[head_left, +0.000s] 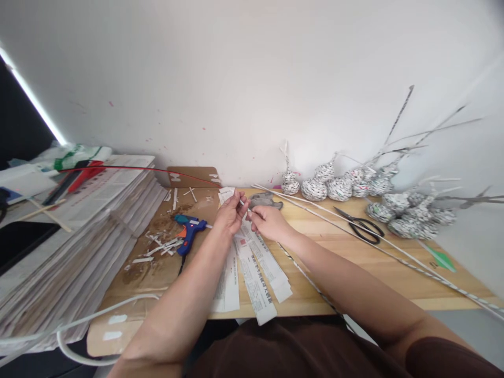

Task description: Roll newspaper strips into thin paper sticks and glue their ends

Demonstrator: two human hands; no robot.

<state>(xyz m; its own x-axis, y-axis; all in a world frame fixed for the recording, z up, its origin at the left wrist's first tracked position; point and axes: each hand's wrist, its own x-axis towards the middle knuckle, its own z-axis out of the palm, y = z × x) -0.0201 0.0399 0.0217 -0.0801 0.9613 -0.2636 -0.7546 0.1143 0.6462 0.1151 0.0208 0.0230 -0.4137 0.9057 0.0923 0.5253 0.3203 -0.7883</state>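
Observation:
Near the middle of the table my left hand [233, 212] and my right hand [270, 220] meet, fingers pinched. Between their fingertips runs a thin rolled paper stick [244, 206], gripped by both. A long patterned paper stick [305, 274] slants from below my right hand to the table's front edge; whether it is the same piece I cannot tell. Under my hands lie several printed newspaper strips [255, 283], fanned out toward me. Just behind my right hand rests a grey object [264, 199], partly hidden.
A blue glue gun [192, 231] and paper scraps [165, 249] lie on cardboard [157, 283] at left, beside a tall newspaper stack [126, 231]. Black scissors [364, 228], long paper sticks [334, 215] and several woven paper gourds [340, 188] occupy the right, near the wall.

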